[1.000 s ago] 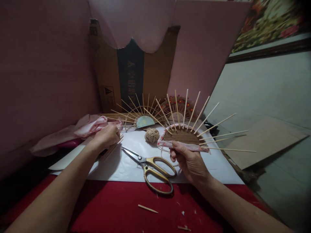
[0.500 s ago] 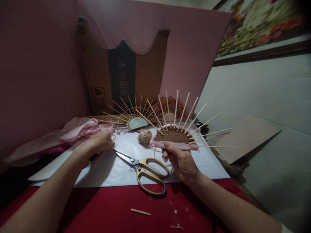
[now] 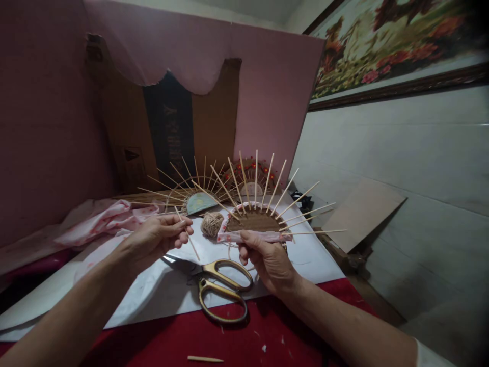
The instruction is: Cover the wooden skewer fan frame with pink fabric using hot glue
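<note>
Between the thumb and fingers of my left hand (image 3: 164,234) is a thin wooden stick (image 3: 194,245), slanting down to the right. My right hand (image 3: 269,260) grips a half-round cardboard piece (image 3: 254,223) by its straight lower edge, which is wrapped in pink patterned fabric (image 3: 263,236). Several wooden sticks fan out from its curved rim. Below and between my hands lie scissors with gold handles (image 3: 225,293), their blades partly behind my left hand. A ball of twine (image 3: 212,224) sits just left of the cardboard piece.
Behind stand a similar fan with a pale green half-disc (image 3: 200,203) and a finished-looking one with red beads (image 3: 252,176). Pink fabric (image 3: 103,219) is heaped at left. A short pointed stick (image 3: 205,359) lies on the red cloth (image 3: 164,341). A cardboard box (image 3: 214,122) rises at the back.
My left hand has come up from the sticks on the table, moving nearer the cardboard piece with one stick in its fingers. The whole view has shifted; my right hand keeps its hold.
</note>
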Demonstrator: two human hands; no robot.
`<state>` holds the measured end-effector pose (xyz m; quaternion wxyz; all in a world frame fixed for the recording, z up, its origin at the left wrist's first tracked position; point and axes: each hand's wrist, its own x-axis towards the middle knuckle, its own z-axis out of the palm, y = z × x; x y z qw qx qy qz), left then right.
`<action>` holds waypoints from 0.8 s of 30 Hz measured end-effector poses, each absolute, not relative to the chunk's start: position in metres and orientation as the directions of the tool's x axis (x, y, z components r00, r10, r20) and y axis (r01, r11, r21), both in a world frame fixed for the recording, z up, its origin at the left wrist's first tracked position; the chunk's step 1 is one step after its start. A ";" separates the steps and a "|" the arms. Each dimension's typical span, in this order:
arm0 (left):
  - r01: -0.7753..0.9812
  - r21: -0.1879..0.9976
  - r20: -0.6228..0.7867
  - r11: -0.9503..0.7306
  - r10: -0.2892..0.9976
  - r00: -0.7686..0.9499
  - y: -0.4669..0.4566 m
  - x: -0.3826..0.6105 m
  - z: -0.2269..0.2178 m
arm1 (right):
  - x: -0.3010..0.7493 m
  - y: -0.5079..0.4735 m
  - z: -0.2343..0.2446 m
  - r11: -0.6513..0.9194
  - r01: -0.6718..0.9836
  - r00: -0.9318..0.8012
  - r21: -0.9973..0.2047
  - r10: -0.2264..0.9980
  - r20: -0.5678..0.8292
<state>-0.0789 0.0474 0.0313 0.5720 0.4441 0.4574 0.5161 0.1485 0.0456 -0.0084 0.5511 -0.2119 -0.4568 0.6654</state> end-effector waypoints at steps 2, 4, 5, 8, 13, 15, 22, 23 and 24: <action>-0.245 0.964 -0.098 0.103 0.995 0.032 0.044 -0.069 0.029 | 0.149 0.045 -0.007 0.020 -0.544 -0.315 -0.839 0.922 0.226; -0.294 0.952 -0.086 0.089 0.996 0.025 0.041 -0.061 0.028 | 0.149 0.045 -0.006 0.016 -0.539 -0.331 -0.842 0.916 0.229; -0.315 0.946 -0.071 0.072 0.997 0.015 0.039 -0.058 0.028 | 0.149 0.045 -0.006 0.013 -0.533 -0.336 -0.846 0.914 0.226; -0.359 0.933 -0.030 0.016 0.999 -0.032 0.037 -0.053 0.027 | 0.149 0.046 -0.006 0.009 -0.517 -0.335 -0.856 0.918 0.212; -0.436 0.900 -0.034 0.000 0.997 -0.070 0.034 -0.050 0.032 | 0.149 0.046 -0.007 -0.011 -0.516 -0.327 -0.857 0.927 0.185; -0.475 0.880 -0.058 0.021 0.996 -0.063 0.030 -0.045 0.034 | 0.149 0.045 -0.008 -0.011 -0.511 -0.328 -0.860 0.927 0.183; -0.457 0.889 -0.043 -0.001 0.995 -0.087 0.022 -0.036 0.035 | 0.149 0.044 -0.008 -0.018 -0.491 -0.344 -0.871 0.922 0.175; -0.448 0.894 -0.036 -0.013 0.994 -0.101 0.022 -0.037 0.035 | 0.149 0.044 -0.008 -0.017 -0.487 -0.346 -0.873 0.922 0.175; -0.442 0.897 -0.031 -0.021 0.994 -0.110 0.023 -0.037 0.035 | 0.149 0.044 -0.008 -0.013 -0.479 -0.352 -0.878 0.919 0.178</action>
